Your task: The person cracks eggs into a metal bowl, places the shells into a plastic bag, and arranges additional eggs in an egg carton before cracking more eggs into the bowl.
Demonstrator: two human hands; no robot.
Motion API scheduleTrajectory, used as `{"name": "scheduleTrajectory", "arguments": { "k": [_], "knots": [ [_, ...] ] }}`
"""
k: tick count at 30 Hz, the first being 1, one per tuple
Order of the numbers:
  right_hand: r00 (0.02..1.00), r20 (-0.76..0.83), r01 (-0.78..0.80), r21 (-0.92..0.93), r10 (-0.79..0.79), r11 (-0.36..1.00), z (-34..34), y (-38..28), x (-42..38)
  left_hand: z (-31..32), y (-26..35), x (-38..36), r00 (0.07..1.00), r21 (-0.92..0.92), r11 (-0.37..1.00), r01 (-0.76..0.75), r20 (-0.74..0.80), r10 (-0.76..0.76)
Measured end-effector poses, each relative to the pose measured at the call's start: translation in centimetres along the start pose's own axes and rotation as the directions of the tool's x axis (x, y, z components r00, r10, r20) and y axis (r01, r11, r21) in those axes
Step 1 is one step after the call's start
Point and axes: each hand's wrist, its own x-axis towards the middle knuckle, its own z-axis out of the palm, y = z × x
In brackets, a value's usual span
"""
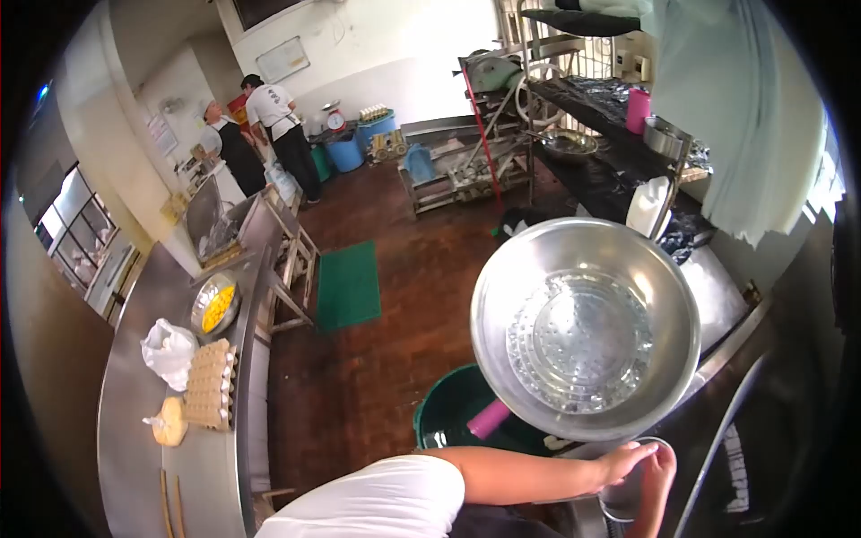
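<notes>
My left hand [621,462] and my right hand [663,464] meet at the lower right, over a small metal pot [619,504]. Their fingers are bent together, and whatever they may hold is hidden. Right above them stands a large steel bowl [495,305] with clear water [583,345] in its bottom. Below the bowl, beside my left forearm, sits a green tub [439,408] with a pink handle-like piece [489,418] at its edge.
Along the left, a steel counter [211,484] bears egg trays [211,386], a white bag [169,351] and a bowl of yolk-yellow food [215,305]. Two people [278,117] stand at the back. A dark shelf [619,170] and a hose [717,448] lie to the right.
</notes>
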Motion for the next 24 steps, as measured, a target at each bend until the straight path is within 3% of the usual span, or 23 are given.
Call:
{"name": "scheduleTrajectory", "arguments": {
  "k": [3,4,5,8,11,13,15,16,20,22,24],
  "knots": [
    [1.0,0.014,0.02,0.13,-0.022,0.991,0.0,-2.0,0.1,1.1,-0.9,3.1,0.994,0.04,0.995,-0.097,0.055,0.094],
    [0.999,-0.021,0.029,0.034,-0.028,0.999,0.3,-3.6,-0.7,1.6,-1.6,3.9,0.969,0.022,0.97,-0.243,0.043,0.242],
    [0.999,-0.024,0.022,0.031,-0.021,0.999,-0.3,-3.1,-1.2,1.6,-2.3,4.4,0.971,0.018,0.971,-0.237,0.045,0.236],
    [1.0,-0.017,0.017,0.02,-0.017,1.0,-1.6,-2.6,-2.8,1.8,0.1,2.1,0.992,0.053,0.998,-0.027,0.127,0.02],
    [0.996,-0.061,-0.049,0.13,0.058,0.99,-2.7,-2.6,-4.1,2.5,-0.7,1.3,0.998,0.045,0.998,-0.055,0.014,0.054],
    [0.994,-0.087,-0.057,0.101,0.066,0.993,-2.3,-5.3,-5.1,2.2,-0.7,0.2,0.996,0.056,0.995,-0.084,0.024,0.082],
    [0.995,-0.092,-0.028,0.102,0.037,0.994,-2.3,-6.6,-5.4,1.1,0.2,-1.9,0.969,0.193,0.981,-0.018,0.247,-0.03],
    [0.996,-0.074,-0.041,0.11,0.049,0.993,-2.2,-7.4,-5.6,0.2,-0.4,-2.5,0.956,0.165,0.986,-0.001,0.291,-0.048],
    [0.994,-0.093,-0.057,0.091,0.065,0.994,-2.3,-6.7,-4.8,-3.2,-0.3,-7.2,0.963,0.226,0.972,0.065,0.241,-0.12],
    [0.995,0.009,0.096,-0.225,-0.097,0.97,-3.0,-2.6,-2.6,-5.4,-0.5,-9.2,0.981,0.183,0.979,0.085,0.158,-0.114],
    [0.989,0.043,0.149,-0.303,-0.143,0.941,-2.3,-2.7,-2.0,-7.4,-0.5,-11.3,0.986,0.146,0.987,0.06,0.143,-0.081]
  ]
}}
